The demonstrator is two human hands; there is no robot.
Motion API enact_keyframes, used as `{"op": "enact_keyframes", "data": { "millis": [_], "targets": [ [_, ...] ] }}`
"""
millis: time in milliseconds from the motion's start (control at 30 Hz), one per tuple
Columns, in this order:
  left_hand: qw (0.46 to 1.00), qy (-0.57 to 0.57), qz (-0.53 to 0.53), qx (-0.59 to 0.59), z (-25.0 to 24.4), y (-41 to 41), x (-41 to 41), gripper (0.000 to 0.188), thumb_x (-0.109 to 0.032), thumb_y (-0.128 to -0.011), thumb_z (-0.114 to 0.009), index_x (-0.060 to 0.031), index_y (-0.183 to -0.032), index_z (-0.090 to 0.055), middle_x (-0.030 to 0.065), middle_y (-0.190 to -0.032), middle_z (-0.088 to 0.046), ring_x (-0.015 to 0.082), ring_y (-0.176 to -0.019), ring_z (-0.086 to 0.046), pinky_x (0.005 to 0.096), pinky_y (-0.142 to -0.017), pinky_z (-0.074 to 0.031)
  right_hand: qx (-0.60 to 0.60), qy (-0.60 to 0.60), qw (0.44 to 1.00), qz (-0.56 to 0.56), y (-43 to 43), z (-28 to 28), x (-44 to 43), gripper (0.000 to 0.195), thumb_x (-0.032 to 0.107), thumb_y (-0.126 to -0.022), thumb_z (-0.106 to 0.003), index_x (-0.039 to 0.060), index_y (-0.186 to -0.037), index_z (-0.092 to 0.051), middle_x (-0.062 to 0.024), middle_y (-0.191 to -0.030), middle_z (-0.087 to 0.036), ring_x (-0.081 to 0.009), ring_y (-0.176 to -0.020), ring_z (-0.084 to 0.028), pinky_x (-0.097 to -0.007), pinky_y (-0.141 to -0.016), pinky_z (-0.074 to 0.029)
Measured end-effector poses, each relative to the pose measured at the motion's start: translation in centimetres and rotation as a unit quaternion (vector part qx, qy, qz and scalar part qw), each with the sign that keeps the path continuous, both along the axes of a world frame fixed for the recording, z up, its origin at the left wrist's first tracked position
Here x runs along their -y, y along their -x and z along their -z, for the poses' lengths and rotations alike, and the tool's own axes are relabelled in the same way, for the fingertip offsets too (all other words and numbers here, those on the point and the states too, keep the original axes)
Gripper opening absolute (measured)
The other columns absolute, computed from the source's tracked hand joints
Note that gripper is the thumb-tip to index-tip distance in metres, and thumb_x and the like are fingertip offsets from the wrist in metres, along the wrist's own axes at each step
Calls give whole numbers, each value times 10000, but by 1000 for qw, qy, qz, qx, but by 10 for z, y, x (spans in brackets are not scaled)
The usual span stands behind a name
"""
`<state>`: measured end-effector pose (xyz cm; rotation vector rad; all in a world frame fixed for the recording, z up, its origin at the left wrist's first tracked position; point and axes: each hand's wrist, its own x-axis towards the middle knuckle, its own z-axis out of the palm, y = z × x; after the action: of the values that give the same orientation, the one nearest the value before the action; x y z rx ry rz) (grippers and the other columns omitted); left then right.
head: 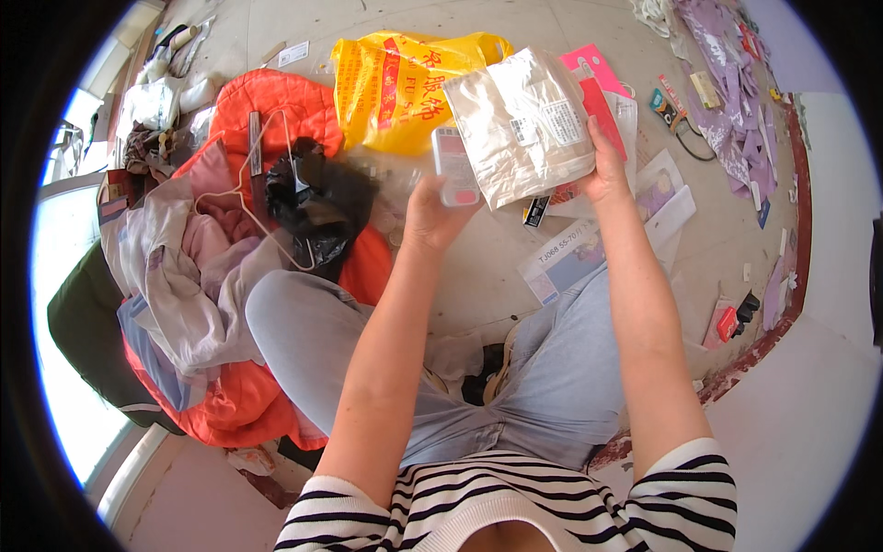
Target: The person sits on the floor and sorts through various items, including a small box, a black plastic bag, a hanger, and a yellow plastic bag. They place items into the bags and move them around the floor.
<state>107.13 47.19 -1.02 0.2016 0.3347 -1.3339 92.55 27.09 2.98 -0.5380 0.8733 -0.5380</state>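
My right hand [608,162] grips the right edge of a shiny cream plastic package [493,131] with printed labels on its face. In my left hand [433,214] is a small flat case [455,155], pale-rimmed, with pinkish and red areas. The case stands upright beside the package's left edge. Behind the package, pink and red packets [606,114] stick out to the right; whether my right hand also holds them I cannot tell. A yellow plastic bag [372,96] bearing print lies just beyond both hands.
To the left are a black plastic bag [321,200], a clothes hanger [241,190], an orange-red quilted cloth [276,93] and sheer grey fabric [165,276]. Printed plastic packaging [569,259] lies near my right knee. Torn purple material [738,117] lies along the right wall.
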Motion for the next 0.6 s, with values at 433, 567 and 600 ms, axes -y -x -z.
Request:
{"op": "enact_keyframes", "data": {
  "millis": [433,567,600],
  "targets": [
    [924,-179,7,339,3,-4,-6,453,11,-760,-571,13,-1193,-436,90,-942,-534,195,-873,-542,330,-796,-461,2,-3,1000,26,0,-11,6,449,343,-885,-518,13,-1188,-480,-100,-1155,-553,-233,-1060,-523,-381,-909,-419],
    [729,-242,-53,639,-35,14,17,499,-52,-669,-745,20,-1097,-499,64,-923,-513,138,-840,-513,266,-733,-438,25,12,1000,0,-15,-16,-7,466,340,-904,-478,8,-1229,-439,-104,-1193,-525,-232,-1093,-503,-379,-935,-396],
    [648,-247,-80,716,-45,21,25,526,-64,-653,-762,18,-1097,-492,68,-928,-507,142,-850,-514,261,-728,-442,40,16,999,-15,-22,-18,-15,474,343,-907,-468,9,-1240,-427,-105,-1204,-516,-231,-1101,-498,-378,-941,-391]
  ]
}}
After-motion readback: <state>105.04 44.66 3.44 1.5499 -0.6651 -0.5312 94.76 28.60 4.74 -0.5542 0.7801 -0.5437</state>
